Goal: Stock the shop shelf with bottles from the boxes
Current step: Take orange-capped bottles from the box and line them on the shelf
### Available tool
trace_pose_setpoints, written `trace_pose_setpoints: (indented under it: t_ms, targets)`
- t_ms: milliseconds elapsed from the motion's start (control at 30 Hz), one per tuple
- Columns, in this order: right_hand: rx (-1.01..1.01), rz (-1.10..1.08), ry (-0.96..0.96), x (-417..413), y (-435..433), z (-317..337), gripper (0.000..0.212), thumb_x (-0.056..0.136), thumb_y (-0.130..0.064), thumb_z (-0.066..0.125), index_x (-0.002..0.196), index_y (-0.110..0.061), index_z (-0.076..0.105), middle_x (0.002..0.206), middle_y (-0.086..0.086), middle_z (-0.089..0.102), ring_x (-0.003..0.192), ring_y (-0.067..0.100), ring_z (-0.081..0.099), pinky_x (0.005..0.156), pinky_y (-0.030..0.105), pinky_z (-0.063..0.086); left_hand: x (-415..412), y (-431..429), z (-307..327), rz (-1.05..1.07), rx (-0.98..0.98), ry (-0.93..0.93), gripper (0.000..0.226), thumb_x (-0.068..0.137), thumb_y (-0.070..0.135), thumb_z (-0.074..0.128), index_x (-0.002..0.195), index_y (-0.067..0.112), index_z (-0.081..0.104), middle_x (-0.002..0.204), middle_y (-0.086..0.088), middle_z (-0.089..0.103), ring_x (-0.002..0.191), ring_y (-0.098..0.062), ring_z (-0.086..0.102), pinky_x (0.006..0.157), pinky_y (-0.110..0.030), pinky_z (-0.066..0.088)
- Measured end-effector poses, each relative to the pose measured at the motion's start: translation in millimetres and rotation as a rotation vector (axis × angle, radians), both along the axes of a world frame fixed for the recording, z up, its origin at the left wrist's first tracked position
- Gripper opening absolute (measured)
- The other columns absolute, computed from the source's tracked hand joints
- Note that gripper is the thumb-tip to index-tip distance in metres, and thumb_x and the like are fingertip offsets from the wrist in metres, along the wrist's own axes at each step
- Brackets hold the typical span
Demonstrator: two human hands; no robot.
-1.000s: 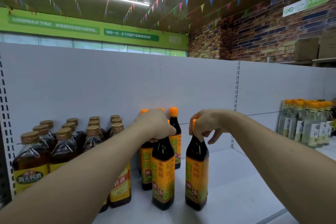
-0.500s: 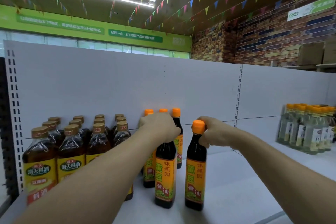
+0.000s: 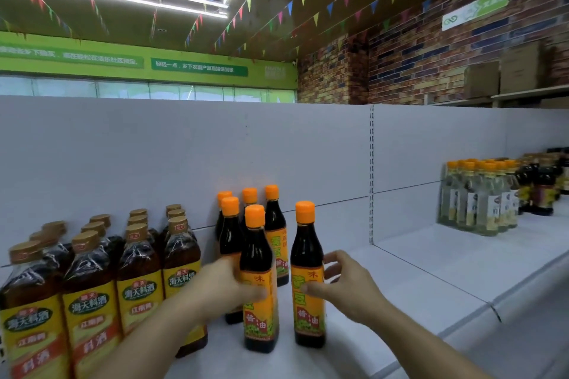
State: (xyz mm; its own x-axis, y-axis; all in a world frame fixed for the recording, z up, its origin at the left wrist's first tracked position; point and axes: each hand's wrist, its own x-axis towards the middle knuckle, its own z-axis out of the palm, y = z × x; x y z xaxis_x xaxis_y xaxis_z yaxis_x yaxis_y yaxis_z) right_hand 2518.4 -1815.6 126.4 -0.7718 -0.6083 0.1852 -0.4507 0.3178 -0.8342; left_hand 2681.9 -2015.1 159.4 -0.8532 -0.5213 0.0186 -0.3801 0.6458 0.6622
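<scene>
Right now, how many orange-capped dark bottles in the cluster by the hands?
6. Two front bottles at the hands; four rear bottles nearer the back panel. Others may be hidden behind.

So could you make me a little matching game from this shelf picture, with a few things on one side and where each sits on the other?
Things:
1. gold-capped bottles
2. dark orange-capped bottles
3. pale clear bottles
4. cardboard boxes

Places:
A. far right of the shelf
B. up on a ledge by the brick wall
C. left end of the shelf
D. middle of the shelf

Pairs: 1-C, 2-D, 3-A, 4-B.
</scene>
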Motion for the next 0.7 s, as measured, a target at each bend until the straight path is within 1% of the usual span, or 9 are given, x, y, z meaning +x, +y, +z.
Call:
trace_pose_setpoints:
  t_ms: [33, 100, 200, 300, 333, 400, 467, 600, 700]
  targets:
    - [-0.014, -0.009, 0.003, -0.8, -0.1, -2.5, 0.065, 0.070, -0.047, 0.091, 0.122, -0.028, 0.056, 0.110, -0.008, 0.064, 0.095, 0.007, 0.065, 0.067, 0.021, 0.050, -0.6, -4.5, -13.6, 0.009, -0.008, -0.064, 0.045, 0.078, 0.052, 0.085, 0.115, 0.038, 0.064, 0.110, 0.015, 0.073, 0.098, -0.003, 0.068, 0.088, -0.031, 0.059]
    - [-0.018, -0.016, 0.021, -4.2, 0.0, -4.7, 0.063, 0.069, -0.049, 0.091, 0.117, -0.028, 0.057, 0.110, -0.010, 0.065, 0.095, 0.007, 0.066, 0.070, 0.023, 0.052, -1.5, -10.6, -34.2, 0.021, -0.049, -0.154, 0.041, 0.083, 0.054, 0.079, 0.117, 0.034, 0.068, 0.106, 0.015, 0.074, 0.092, -0.003, 0.070, 0.087, -0.030, 0.060]
    - [-0.022, 0.004, 0.013, -11.1, 0.3, -5.6, 0.057, 0.069, -0.050, 0.091, 0.111, -0.029, 0.059, 0.111, -0.013, 0.067, 0.096, 0.008, 0.068, 0.075, 0.028, 0.056, -2.4, -10.2, -52.4, 0.027, -0.041, -0.138, 0.032, 0.093, 0.054, 0.069, 0.116, 0.032, 0.070, 0.107, 0.014, 0.073, 0.090, -0.004, 0.070, 0.084, -0.029, 0.060]
    - [-0.055, 0.033, -0.004, -17.7, -0.5, -11.8, 0.049, 0.074, -0.050, 0.087, 0.114, -0.031, 0.064, 0.115, -0.015, 0.070, 0.098, 0.006, 0.069, 0.086, 0.036, 0.059, -5.4, -0.7, -59.9, 0.063, -0.121, -0.143, 0.031, 0.096, 0.061, 0.059, 0.108, 0.032, 0.063, 0.108, 0.013, 0.069, 0.092, -0.006, 0.067, 0.085, -0.031, 0.058]
    - [-0.064, 0.029, 0.001, -18.2, -1.2, -15.1, 0.048, 0.077, -0.050, 0.085, 0.117, -0.033, 0.065, 0.117, -0.016, 0.070, 0.099, 0.005, 0.068, 0.086, 0.034, 0.058, -7.4, 3.6, -61.0, 0.080, -0.150, -0.148, 0.032, 0.097, 0.062, 0.056, 0.107, 0.032, 0.062, 0.109, 0.012, 0.069, 0.093, -0.007, 0.067, 0.086, -0.031, 0.057]
    - [-0.076, 0.003, 0.020, -14.9, -3.3, -21.4, 0.044, 0.084, -0.050, 0.080, 0.122, -0.036, 0.064, 0.114, -0.016, 0.068, 0.098, 0.003, 0.066, 0.078, 0.024, 0.054, -12.6, 11.5, -64.1, 0.102, -0.194, -0.149, 0.034, 0.099, 0.064, 0.051, 0.109, 0.032, 0.060, 0.110, 0.011, 0.068, 0.096, -0.009, 0.067, 0.090, -0.035, 0.058]
    - [-0.099, -0.009, 0.015, -9.7, -6.5, -26.7, 0.040, 0.088, -0.047, 0.077, 0.124, -0.038, 0.061, 0.108, -0.016, 0.067, 0.095, 0.002, 0.064, 0.070, 0.018, 0.048, -18.4, 18.1, -65.5, 0.129, -0.262, -0.162, 0.040, 0.099, 0.066, 0.047, 0.110, 0.030, 0.059, 0.109, 0.009, 0.068, 0.098, -0.014, 0.067, 0.091, -0.039, 0.057]
    - [-0.112, -0.031, 0.025, -9.3, -15.3, -32.1, 0.040, 0.090, -0.045, 0.077, 0.125, -0.034, 0.061, 0.106, -0.017, 0.068, 0.093, 0.001, 0.065, 0.071, 0.020, 0.049, -28.9, 26.6, -63.2, 0.187, -0.365, -0.218, 0.047, 0.100, 0.068, 0.043, 0.107, 0.024, 0.060, 0.107, 0.003, 0.066, 0.100, -0.021, 0.065, 0.088, -0.039, 0.056]
    - [-0.106, -0.045, 0.030, -13.9, -24.3, -33.5, 0.040, 0.091, -0.044, 0.075, 0.127, -0.030, 0.063, 0.108, -0.015, 0.069, 0.093, 0.000, 0.065, 0.070, 0.018, 0.049, -36.4, 31.0, -58.7, 0.204, -0.383, -0.235, 0.045, 0.102, 0.065, 0.043, 0.103, 0.023, 0.058, 0.104, 0.003, 0.066, 0.095, -0.020, 0.062, 0.079, -0.035, 0.051]
